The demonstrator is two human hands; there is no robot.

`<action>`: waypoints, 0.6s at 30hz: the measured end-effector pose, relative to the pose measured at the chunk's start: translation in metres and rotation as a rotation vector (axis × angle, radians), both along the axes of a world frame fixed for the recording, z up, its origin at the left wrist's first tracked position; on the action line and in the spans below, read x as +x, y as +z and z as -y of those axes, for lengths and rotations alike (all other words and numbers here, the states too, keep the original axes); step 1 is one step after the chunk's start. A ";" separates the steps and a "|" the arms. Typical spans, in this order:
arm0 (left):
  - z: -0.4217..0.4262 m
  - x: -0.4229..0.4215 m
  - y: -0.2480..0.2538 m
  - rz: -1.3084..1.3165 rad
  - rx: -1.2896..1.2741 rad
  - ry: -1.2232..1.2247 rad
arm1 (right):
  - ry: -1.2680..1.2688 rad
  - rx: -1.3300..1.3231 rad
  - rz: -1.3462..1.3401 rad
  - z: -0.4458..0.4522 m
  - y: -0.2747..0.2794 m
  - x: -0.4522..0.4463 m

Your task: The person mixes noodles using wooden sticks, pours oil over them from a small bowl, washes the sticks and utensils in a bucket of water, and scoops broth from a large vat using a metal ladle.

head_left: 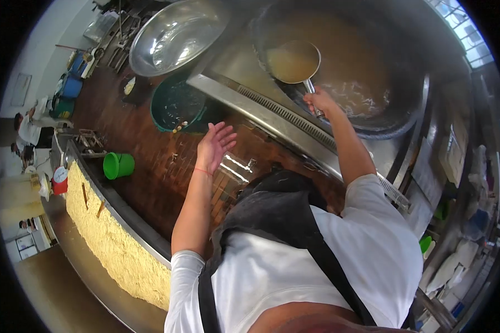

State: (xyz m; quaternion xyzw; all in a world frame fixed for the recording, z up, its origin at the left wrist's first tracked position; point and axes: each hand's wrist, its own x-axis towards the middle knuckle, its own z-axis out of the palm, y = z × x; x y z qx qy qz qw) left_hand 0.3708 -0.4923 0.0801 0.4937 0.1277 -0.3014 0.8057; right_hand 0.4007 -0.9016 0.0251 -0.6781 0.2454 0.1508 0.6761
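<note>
Right hand (320,103) grips the handle of a metal ladle (309,86), its liquid-filled bowl at the side of the large vat (372,132); left hand (215,145) empty, fingers spread. Step judged as ladling; next move calls for a level bowl.

The left fingers (224,135) are spread, the right fingers (312,99) curled tight, right arm (351,145) outstretched

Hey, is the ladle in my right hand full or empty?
Not empty: the ladle in your right hand shows cloudy tan liquid inside its rim. Whether it's brim-full, I cannot tell.
</note>
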 end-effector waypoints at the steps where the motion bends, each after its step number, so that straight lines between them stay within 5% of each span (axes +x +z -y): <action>1: -0.001 0.000 -0.001 0.002 -0.002 0.004 | 0.037 -0.062 0.025 -0.007 0.002 0.007; 18: -0.012 -0.006 0.007 -0.004 0.044 0.042 | 0.205 -0.728 0.127 -0.087 0.039 0.065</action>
